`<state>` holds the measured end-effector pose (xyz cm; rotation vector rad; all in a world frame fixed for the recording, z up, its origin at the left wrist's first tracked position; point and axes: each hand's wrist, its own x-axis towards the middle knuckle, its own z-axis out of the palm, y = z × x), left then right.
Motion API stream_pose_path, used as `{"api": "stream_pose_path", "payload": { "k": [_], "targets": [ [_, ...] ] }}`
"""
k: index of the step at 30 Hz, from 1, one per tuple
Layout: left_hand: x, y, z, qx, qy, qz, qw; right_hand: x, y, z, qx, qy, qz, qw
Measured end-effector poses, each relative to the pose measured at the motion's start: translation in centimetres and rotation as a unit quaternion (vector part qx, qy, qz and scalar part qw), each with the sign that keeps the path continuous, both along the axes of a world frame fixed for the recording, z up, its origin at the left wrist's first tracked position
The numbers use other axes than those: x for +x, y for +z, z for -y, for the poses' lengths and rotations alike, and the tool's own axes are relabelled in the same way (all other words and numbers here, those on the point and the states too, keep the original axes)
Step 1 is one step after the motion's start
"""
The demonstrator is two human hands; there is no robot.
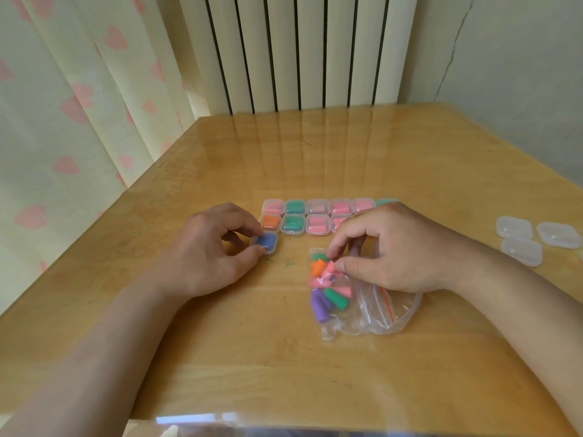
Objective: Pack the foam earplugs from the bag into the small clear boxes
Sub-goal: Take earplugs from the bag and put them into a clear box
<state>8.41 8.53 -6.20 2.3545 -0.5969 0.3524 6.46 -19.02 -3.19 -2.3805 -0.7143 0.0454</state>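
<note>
Right hand (394, 247) atop earplug bag (372, 313)

A honey-yellow wood grain is shown by the bench (315, 373), with a cream curtain (63, 121) printed with pink hearts at 9 o'clock and a white radiator (299, 52) striped by dark gaps at 12 o'clock. The clear boxes (317, 224) are filled with pink, green and orange, and one blue-filled box (266, 242) is seen at their 7 o'clock corner. Purple, green, orange and pink earplugs (320, 305) are seen through the clear bag (372, 313), which is crossed by a thin red line, and milky-clear empty boxes (520, 250) are seen at 3 o'clock.
</note>
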Motion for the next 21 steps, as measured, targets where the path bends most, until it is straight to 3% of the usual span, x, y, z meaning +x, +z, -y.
{"api": "stream_pose_path", "payload": {
  "k": [8, 15, 18, 21],
  "targets": [
    [-0.3, 0.5, 0.6, -0.025, 0.023, 0.028, 0.999, 0.3, -0.4, -0.1, 0.012, 0.005, 0.031, 0.999],
    [-1.3, 4.7, 5.9, -0.095, 0.014, 0.084, 0.992, 0.1, -0.1, -1.4, 0.055, -0.01, 0.086, 0.995],
    [-1.2, 6.5, 10.0, -0.13, -0.011, 0.093, 0.987, 0.3, 1.4, 0.3, 0.056, -0.114, 0.12, 0.985],
    [-0.6, 7.1, 14.2, -0.107, -0.041, 0.062, 0.992, 0.9, 3.2, 4.2, -0.019, -0.272, 0.128, 0.954]
  ]
}}
